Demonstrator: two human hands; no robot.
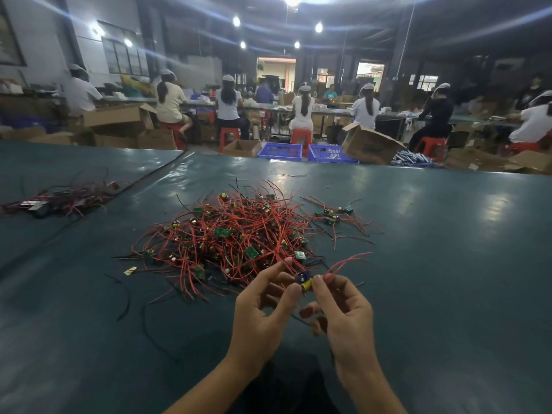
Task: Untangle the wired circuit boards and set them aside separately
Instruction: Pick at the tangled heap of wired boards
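A large tangled pile of small green circuit boards with red and black wires [233, 234] lies in the middle of the dark green table. Just in front of it, my left hand [263, 306] and my right hand [343, 309] both pinch one small circuit board [304, 282] with yellow and blue parts. Its red wires [346, 261] arc up and to the right, and one red wire still runs back into the pile. A few separated boards [331, 215] lie in a loose group to the right of the pile.
Another bundle of wired parts [59, 198] lies at the far left of the table [448, 264]. Loose black wires [125, 300] and a small yellow piece [130, 271] lie left of my hands. Beyond the table's far edge sit workers, cardboard boxes and blue crates [280, 150].
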